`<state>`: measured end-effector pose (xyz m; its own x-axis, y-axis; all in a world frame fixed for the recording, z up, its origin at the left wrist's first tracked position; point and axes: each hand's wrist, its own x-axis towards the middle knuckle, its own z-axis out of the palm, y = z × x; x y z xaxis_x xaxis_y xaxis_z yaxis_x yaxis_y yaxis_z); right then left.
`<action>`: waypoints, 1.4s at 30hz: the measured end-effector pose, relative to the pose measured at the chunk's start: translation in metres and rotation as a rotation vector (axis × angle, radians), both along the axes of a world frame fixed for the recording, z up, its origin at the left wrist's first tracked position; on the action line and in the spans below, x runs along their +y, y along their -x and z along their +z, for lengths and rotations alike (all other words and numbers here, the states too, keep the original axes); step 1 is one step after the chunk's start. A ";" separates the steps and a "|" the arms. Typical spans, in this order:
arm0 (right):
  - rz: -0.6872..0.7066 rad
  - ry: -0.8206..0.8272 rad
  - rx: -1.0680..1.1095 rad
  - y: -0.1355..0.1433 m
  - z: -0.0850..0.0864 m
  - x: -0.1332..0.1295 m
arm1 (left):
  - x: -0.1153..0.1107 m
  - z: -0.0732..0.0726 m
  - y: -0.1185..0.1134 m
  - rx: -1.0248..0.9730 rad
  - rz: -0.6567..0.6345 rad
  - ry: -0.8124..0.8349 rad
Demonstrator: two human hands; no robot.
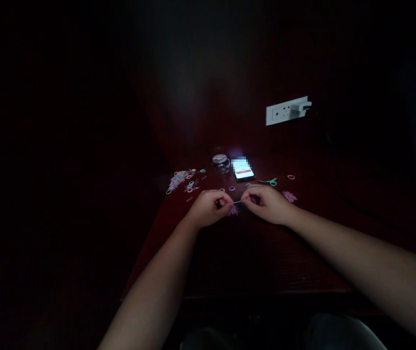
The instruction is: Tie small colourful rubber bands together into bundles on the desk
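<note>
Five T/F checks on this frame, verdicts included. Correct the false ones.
1. The left hand and right hand pinch one thin strand. True.
2. The phone has a dark screen. False: its screen is lit.
3. The jar stands left of the phone in view. True.
4. The wall socket is unused. False: a plug sits at its right end.
5. The largest mixed-colour pile lies left of the jar. True.

Thin pale strand: short straight span showing, nearly level, right side slightly higher. 2 ends hidden: 1 pinched in left hand, 1 in right hand. Material unclear.
</note>
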<state>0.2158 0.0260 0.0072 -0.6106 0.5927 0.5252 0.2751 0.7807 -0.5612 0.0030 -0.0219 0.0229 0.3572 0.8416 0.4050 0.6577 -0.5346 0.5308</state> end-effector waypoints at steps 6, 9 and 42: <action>0.042 0.003 -0.001 0.001 0.001 0.000 | 0.001 0.001 0.000 0.013 -0.004 -0.004; 0.071 -0.006 -0.001 0.001 0.000 0.000 | 0.001 0.003 0.002 0.035 0.007 -0.016; -0.007 0.013 -0.004 -0.002 -0.003 0.004 | 0.023 -0.003 0.066 0.253 0.573 -0.011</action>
